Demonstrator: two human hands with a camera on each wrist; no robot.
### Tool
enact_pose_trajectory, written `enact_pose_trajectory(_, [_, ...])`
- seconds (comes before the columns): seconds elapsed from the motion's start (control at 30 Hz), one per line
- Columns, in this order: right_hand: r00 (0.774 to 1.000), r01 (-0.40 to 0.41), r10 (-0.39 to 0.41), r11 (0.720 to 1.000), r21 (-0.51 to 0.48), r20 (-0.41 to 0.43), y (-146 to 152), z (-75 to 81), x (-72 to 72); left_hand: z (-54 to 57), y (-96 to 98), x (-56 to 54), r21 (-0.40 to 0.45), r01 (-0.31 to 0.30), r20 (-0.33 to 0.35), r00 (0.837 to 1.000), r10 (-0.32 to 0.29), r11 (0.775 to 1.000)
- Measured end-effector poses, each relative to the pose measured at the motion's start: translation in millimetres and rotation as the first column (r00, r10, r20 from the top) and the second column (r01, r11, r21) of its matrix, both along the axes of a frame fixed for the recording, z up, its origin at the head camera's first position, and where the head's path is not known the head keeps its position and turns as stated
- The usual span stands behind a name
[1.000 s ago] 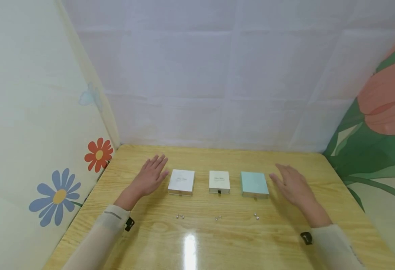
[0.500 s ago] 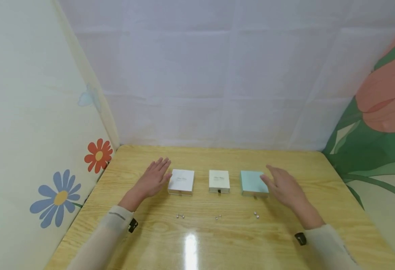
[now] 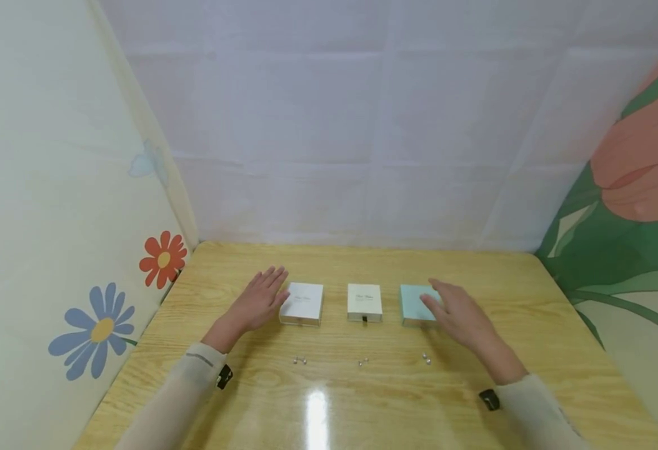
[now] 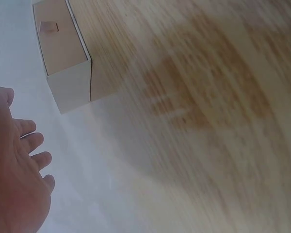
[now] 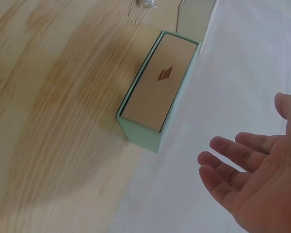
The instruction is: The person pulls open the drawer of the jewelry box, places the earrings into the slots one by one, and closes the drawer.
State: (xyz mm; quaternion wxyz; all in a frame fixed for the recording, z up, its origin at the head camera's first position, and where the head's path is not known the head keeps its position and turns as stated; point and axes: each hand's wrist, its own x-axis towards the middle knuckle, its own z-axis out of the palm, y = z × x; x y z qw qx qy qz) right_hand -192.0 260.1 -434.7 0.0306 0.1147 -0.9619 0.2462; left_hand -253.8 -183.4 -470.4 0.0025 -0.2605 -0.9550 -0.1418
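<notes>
Three small flat drawer boxes stand in a row on the table: a white box [image 3: 302,303], a cream box [image 3: 364,301] and a mint-green box [image 3: 415,304]. My left hand [image 3: 255,304], palm down with fingers extended, is at the white box's left side. Over the mint box's right part hovers my right hand [image 3: 463,319], fingers loosely extended and holding nothing. The right wrist view shows the mint box's tan drawer front [image 5: 160,80] with a small pull tab. In front of the boxes lie small shiny jewellery pieces [image 3: 299,360], one group before each box.
The wooden table [image 3: 373,412] carries a bright light reflection near its front. Behind it hangs a pale cloth [image 3: 362,125]. Flower-printed cloths line the left side [image 3: 53,206] and right side [image 3: 638,250].
My right hand has moved left, from beside the mint box to over its right part. The left hand has shifted slightly right, closer to the white box. Boxes and jewellery stay put.
</notes>
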Motion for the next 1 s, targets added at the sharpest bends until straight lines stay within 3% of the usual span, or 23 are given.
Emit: enact_pose_trajectory(1.0, [0.999, -0.029, 0.032, 0.997, -0.071, 0.041, -49.0, -5.9, 7.5, -6.9, 9.3, -8.7, -0.042, 0.023, 0.04, 0.999, -0.021, 0.999])
